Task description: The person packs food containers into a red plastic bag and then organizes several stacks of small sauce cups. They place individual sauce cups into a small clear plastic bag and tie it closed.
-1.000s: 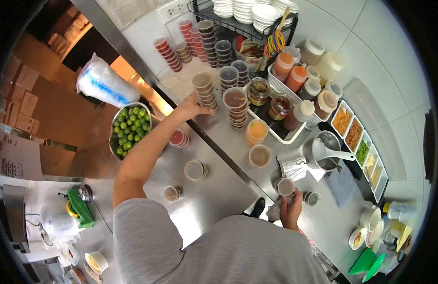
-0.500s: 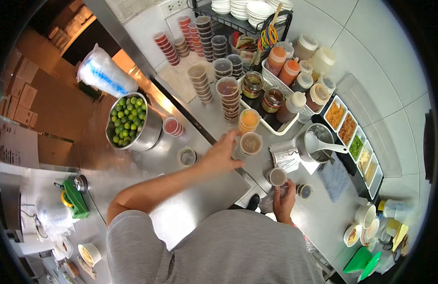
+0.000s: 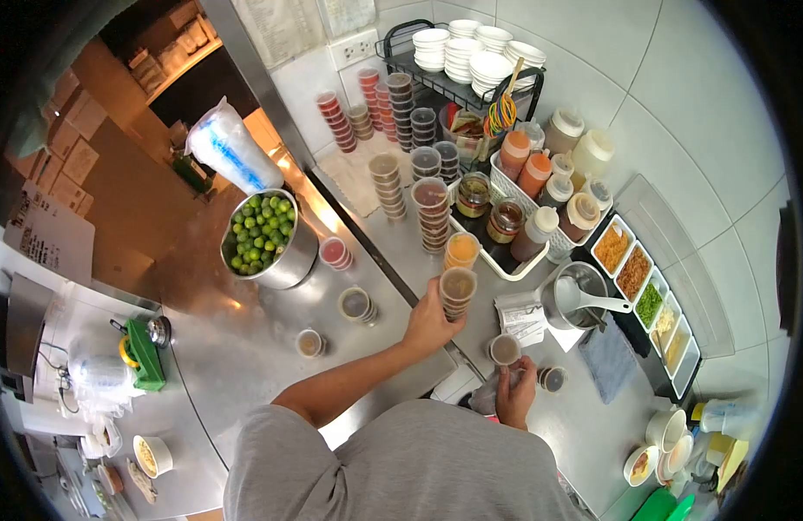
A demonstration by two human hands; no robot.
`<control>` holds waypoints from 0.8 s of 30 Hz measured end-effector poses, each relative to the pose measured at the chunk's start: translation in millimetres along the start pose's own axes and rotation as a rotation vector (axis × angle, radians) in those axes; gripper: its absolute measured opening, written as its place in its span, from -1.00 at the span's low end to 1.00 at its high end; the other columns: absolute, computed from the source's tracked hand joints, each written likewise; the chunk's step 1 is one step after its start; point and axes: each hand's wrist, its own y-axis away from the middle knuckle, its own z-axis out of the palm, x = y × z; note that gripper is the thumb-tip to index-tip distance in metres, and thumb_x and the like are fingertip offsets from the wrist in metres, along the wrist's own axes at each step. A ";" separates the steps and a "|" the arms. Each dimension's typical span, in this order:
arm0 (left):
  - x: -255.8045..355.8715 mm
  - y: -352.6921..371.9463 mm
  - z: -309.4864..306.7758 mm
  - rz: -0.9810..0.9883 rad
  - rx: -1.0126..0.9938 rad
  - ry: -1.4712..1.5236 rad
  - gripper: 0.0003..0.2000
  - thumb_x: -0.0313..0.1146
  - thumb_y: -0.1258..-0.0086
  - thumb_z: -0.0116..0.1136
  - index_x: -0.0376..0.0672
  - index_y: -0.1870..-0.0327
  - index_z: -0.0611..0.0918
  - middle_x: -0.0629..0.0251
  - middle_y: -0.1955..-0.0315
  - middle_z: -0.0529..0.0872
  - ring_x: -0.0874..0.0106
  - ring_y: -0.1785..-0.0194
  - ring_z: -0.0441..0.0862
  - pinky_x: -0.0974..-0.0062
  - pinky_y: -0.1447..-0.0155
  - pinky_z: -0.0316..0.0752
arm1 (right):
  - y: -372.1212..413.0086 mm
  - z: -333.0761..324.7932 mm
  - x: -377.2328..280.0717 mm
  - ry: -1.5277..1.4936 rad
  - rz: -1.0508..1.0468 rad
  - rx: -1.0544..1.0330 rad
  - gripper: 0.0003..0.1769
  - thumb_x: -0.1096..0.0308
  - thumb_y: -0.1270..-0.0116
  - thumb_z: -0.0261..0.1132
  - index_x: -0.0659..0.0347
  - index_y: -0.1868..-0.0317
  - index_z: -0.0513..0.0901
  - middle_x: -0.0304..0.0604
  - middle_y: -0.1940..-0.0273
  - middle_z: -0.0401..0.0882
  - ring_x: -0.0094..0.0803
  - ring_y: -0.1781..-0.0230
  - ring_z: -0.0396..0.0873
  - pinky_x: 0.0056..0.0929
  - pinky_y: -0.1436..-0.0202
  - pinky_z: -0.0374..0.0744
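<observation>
My left hand (image 3: 432, 319) is wrapped around a short stack of lidded sauce cups (image 3: 458, 286) with brownish contents. Just behind that stack stands another of orange sauce cups (image 3: 461, 249). Lower right, my right hand (image 3: 514, 395) has its fingers closed on a clear plastic bag (image 3: 483, 399), partly hidden below the hand. Its fingertips are right at a lidded cup of greyish-brown sauce (image 3: 505, 349). A small dark sauce cup (image 3: 552, 379) stands on the counter to the right of this hand.
Taller sauce-cup stacks (image 3: 431, 213) and a tray with jars (image 3: 506, 217) stand behind. A metal pot (image 3: 575, 291) with a white ladle and topping containers (image 3: 649, 304) are at right. At left are a pot of limes (image 3: 289, 252) and loose cups (image 3: 356, 304).
My left hand has closed around the brownish cup stack, after reaching beside it. The right hand stays by its cup and bag. The camera view has shifted, and a small cup shows left of my arm.
</observation>
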 end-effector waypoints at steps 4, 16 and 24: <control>25.7 15.4 -32.6 -0.023 -0.006 0.042 -0.27 -0.30 -0.10 0.33 -0.27 -0.21 0.12 -0.15 0.06 0.56 -0.03 -0.05 0.56 0.16 -0.13 0.45 | 1.1 -0.2 -0.5 0.017 0.082 -0.025 -0.65 0.43 -0.25 0.30 0.31 0.00 0.42 0.01 0.19 0.48 -0.13 0.20 0.52 -0.30 0.08 0.48; 64.7 -130.9 -207.9 0.215 0.464 -0.208 -0.20 -0.28 -0.04 0.36 -0.31 -0.20 0.07 -0.25 0.08 0.57 -0.08 0.01 0.58 0.23 -0.05 0.49 | 3.4 -0.5 2.5 0.041 0.094 -0.052 -0.58 0.42 -0.26 0.28 0.34 -0.08 0.38 0.03 0.15 0.49 -0.13 0.14 0.52 -0.30 0.04 0.47; 3.8 -309.8 -181.1 0.119 0.836 -0.221 -0.28 -0.31 -0.01 0.40 -0.26 -0.09 0.14 -0.26 0.03 0.51 -0.16 0.01 0.54 0.09 -0.05 0.45 | 2.2 1.9 -1.7 0.129 0.092 -0.034 -0.58 0.45 -0.18 0.29 0.31 -0.04 0.39 0.09 0.21 0.45 0.03 0.19 0.51 -0.18 0.13 0.48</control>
